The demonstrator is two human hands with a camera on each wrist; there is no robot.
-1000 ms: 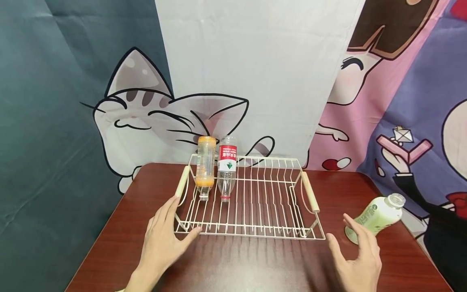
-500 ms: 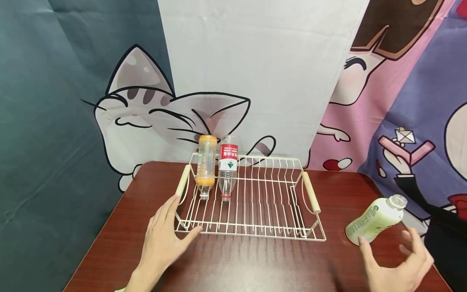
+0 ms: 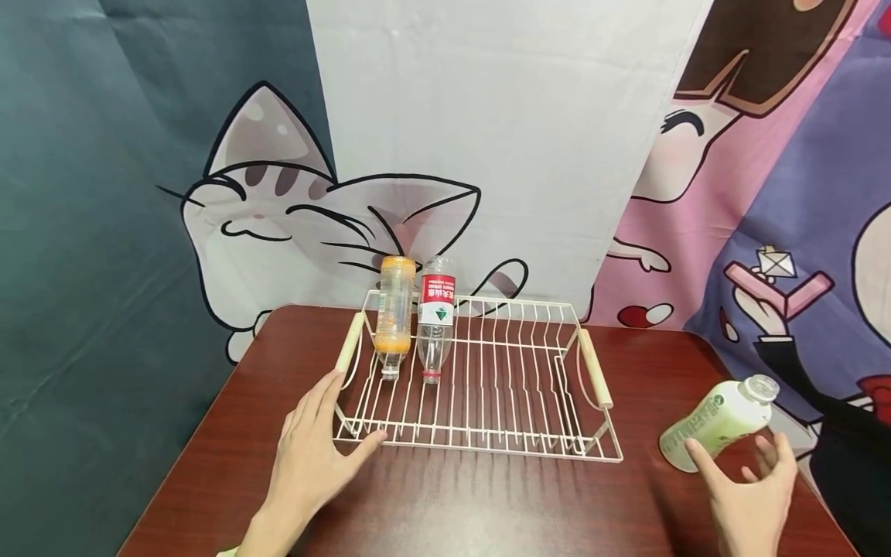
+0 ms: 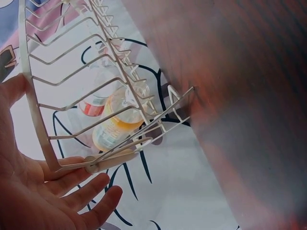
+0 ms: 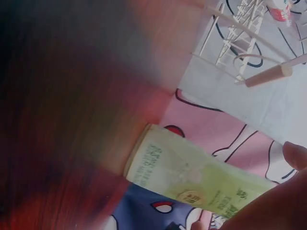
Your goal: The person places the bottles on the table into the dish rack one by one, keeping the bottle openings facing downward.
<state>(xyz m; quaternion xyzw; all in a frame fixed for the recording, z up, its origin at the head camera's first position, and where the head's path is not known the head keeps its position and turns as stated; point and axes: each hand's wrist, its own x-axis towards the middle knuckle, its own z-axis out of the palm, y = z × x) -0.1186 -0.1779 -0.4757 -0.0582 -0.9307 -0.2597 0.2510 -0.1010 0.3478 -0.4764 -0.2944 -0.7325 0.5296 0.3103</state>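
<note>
A cream wire dish rack (image 3: 487,445) stands on the table. My left hand (image 3: 309,456) rests at its front left corner, thumb touching the front rail and index finger touching the side rail, fingers nearly straight. Inside lean two upside-down plastic bottles: an orange-banded bottle (image 3: 394,309) and a clear bottle (image 3: 435,309) with a red and white label. Right of the rack, a pale green and white bottle (image 3: 717,422) stands on the table. My right hand (image 3: 755,487) is spread close in front of it, thumb to the left and fingers to the right, apart from it in the right wrist view.
The rack has pale wooden handles, one on the left (image 3: 349,344) and one on the right (image 3: 594,367). A reddish-brown table (image 3: 487,510) carries everything. A printed cloth (image 3: 529,139) with cartoon figures hangs behind it.
My right hand has moved right, from left of the pale green bottle to just in front of it. My left hand keeps its place at the rack's corner. The bottles stay where they were.
</note>
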